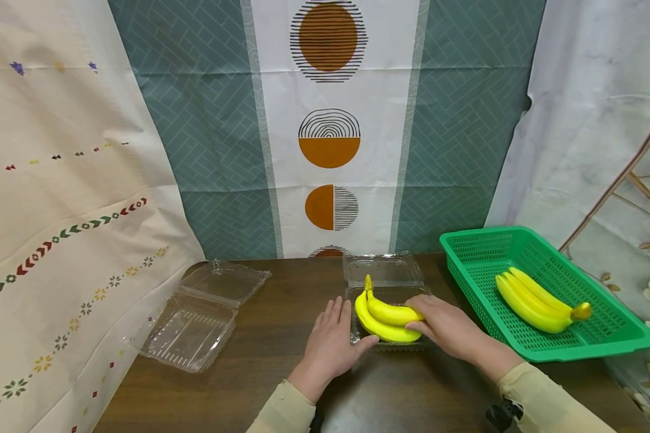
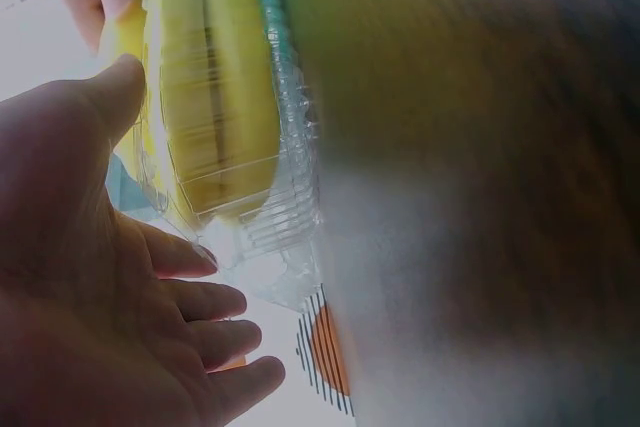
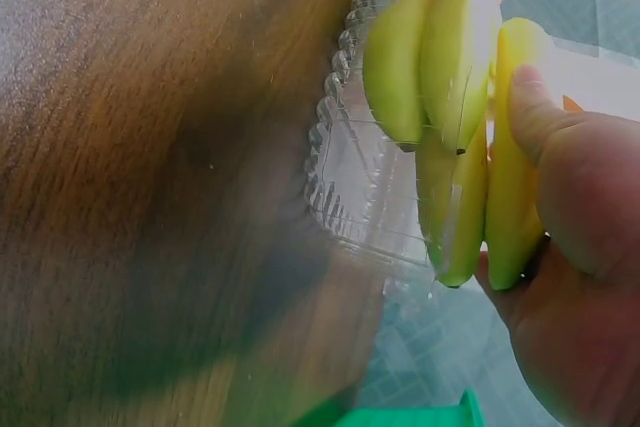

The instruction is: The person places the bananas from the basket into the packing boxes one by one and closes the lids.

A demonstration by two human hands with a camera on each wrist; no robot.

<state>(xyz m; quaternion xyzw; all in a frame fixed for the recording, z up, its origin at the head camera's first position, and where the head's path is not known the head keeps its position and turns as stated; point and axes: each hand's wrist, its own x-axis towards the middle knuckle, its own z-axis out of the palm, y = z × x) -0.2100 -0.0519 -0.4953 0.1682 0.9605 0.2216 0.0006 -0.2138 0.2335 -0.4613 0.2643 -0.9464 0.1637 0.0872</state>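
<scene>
A bunch of yellow bananas (image 1: 395,314) lies in a clear plastic clamshell container (image 1: 383,272), whose lid is folded back. My right hand (image 1: 448,325) grips this bunch at its right end, thumb on the near side. In the right wrist view, more bananas (image 3: 393,67) show through the clear wall, lower in the container. My left hand (image 1: 333,341) is at the container's left side, fingers extended and thumb by the front left corner. The left wrist view shows its thumb beside the clear wall, with bananas (image 2: 240,97) behind the plastic.
A green plastic basket (image 1: 471,282) stands on the right, with another bunch of bananas (image 1: 538,304) inside. A second clear clamshell container (image 1: 189,337) lies opened out on the left. The brown wooden table (image 1: 271,337) meets a patterned cloth (image 1: 330,198) at the back.
</scene>
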